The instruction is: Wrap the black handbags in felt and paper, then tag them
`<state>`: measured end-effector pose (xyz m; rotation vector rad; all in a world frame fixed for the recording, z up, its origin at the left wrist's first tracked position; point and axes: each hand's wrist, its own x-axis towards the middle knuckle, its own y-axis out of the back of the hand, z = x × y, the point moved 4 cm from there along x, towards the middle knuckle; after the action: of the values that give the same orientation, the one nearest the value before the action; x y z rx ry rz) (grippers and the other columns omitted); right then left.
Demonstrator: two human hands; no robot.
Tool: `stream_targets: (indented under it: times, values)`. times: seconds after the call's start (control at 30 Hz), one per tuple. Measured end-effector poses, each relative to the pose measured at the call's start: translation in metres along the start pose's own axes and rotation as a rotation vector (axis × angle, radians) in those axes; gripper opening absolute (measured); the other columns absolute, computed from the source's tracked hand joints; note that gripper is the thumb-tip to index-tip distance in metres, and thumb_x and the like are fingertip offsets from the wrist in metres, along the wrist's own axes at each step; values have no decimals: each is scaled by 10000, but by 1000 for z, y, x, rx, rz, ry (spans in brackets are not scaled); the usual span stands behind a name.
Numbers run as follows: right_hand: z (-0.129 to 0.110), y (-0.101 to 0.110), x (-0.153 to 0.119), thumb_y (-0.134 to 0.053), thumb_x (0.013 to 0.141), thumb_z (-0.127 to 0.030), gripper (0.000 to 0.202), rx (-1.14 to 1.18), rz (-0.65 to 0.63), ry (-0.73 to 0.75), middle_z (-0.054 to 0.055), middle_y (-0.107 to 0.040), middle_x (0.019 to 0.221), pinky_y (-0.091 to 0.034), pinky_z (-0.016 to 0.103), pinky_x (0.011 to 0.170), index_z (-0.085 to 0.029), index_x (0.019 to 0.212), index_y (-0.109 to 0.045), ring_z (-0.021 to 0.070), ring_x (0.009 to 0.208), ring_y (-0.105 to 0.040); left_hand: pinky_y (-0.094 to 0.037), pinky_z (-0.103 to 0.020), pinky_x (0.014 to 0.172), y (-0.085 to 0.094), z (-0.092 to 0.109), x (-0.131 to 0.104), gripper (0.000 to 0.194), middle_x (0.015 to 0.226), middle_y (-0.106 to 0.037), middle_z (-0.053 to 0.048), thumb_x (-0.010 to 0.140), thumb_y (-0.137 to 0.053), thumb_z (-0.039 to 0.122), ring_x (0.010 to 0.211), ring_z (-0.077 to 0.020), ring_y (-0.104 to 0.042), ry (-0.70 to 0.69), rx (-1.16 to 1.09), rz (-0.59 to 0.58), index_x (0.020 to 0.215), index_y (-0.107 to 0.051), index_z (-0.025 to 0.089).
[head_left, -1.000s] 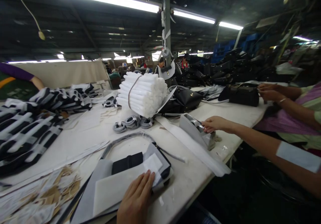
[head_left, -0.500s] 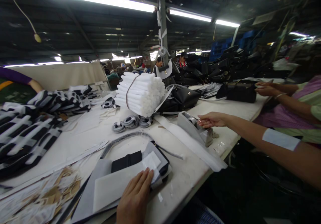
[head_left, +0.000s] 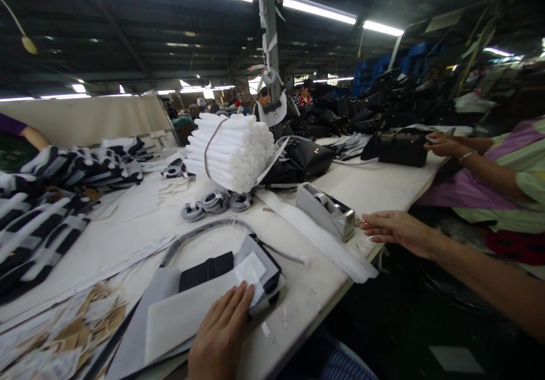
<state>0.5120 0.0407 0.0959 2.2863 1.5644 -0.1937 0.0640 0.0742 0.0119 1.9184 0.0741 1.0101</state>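
Observation:
My left hand (head_left: 223, 329) lies flat, fingers stretched out, on a black bag (head_left: 272, 272) partly covered by white foam sheet (head_left: 191, 317) and a white paper packet (head_left: 251, 269). A grey-wrapped handle (head_left: 204, 226) arches behind the bag. At the table's right edge, my right hand (head_left: 395, 231) has its fingertips pinched together beside a grey tape dispenser (head_left: 326, 209). A shiny clear strip of tape (head_left: 360, 221) shows between the dispenser's cutting end and those fingertips.
A tied bundle of white foam rolls (head_left: 232, 150) and wrapped coils (head_left: 214, 200) stand behind. A white foam strip (head_left: 315, 235) hangs over the table edge. Striped black-and-white wrapped pieces (head_left: 38, 238) and tags (head_left: 72, 329) lie left. A co-worker's hands (head_left: 447, 144) hold something near a black bag (head_left: 402, 148).
My right hand has moved from over the tape dispenser to the right and slightly down, past its cutting end. My left hand stays on the bag; the view has shifted a little.

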Motion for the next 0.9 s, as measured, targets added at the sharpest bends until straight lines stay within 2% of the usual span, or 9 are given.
stream_targets:
  times: [0.1, 0.23, 0.3, 0.37, 0.47, 0.57, 0.7, 0.8, 0.9]
  values:
    - [26, -5, 10, -763, 701, -584, 464, -99, 89, 79, 146, -751, 1005, -607, 281, 705, -162, 891, -733, 212, 822, -718, -563, -337, 955, 2, 0, 1, 505, 1398, -596, -12, 973, -426, 120, 1186, -214, -640, 6, -8, 6, 1464, -467, 230]
    - [40, -4, 22, -737, 678, -615, 469, -201, 134, 156, 120, -760, 921, -576, 304, 687, -175, 840, -734, 229, 798, -696, -570, -336, 951, 1, -1, 1, 523, 1382, -609, -22, 967, -427, 120, 1177, -213, -647, 3, -17, 4, 1477, -449, 233]
    - [38, 1, 20, -735, 683, -591, 423, -286, 142, 205, 101, -761, 863, -565, 339, 713, -188, 811, -749, 242, 768, -682, -571, -322, 949, 1, -2, 0, 523, 1376, -614, -23, 967, -432, 123, 1172, -208, -650, 8, -42, 2, 1477, -451, 240]
    - [30, 4, 11, -700, 731, -559, 371, -437, 137, 312, 89, -770, 893, -552, 387, 799, -210, 830, -772, 267, 800, -687, -566, -328, 959, 1, -2, 0, 516, 1392, -601, -24, 969, -432, 124, 1183, -212, -644, 14, -58, -14, 1471, -459, 242]
    - [5, -13, -10, -638, 812, -510, 308, -680, 17, 548, 63, -773, 996, -515, 413, 921, -261, 904, -793, 292, 932, -694, -562, -354, 968, 3, 1, 2, 495, 1421, -573, -28, 976, -428, 118, 1206, -225, -630, 34, -48, -23, 1455, -479, 232]
    - [-31, -60, -31, -631, 862, -454, 238, -811, -244, 731, 46, -772, 967, -516, 356, 877, -303, 951, -792, 254, 907, -698, -568, -362, 955, 8, 5, 5, 470, 1408, -584, -35, 982, -443, 111, 1195, -225, -637, 73, -57, -24, 1433, -504, 224]
    - [-81, -148, -51, -597, 926, -375, 200, -891, -637, 936, 37, -747, 856, -475, 264, 740, -289, 953, -775, 178, 781, -677, -571, -390, 962, 12, 7, 10, 404, 1358, -626, -34, 985, -486, 139, 1179, -228, -647, 167, -129, -43, 1365, -575, 243]
    - [-104, -213, -48, -601, 921, -371, 217, -937, -883, 1048, 25, -713, 749, -428, 235, 667, -238, 865, -763, 144, 691, -636, -568, -393, 975, 14, 8, 12, 390, 1356, -629, -39, 996, -480, 171, 1190, -222, -639, 183, -181, -54, 1369, -569, 242]
    - [-110, -267, -27, -647, 874, -357, 193, -1044, -1020, 1101, 4, -698, 696, -374, 217, 599, -214, 805, -756, 120, 626, -596, -562, -387, 982, 16, 8, 13, 376, 1359, -627, -22, 1022, -435, 209, 1193, -215, -636, 191, -192, -36, 1375, -560, 244]
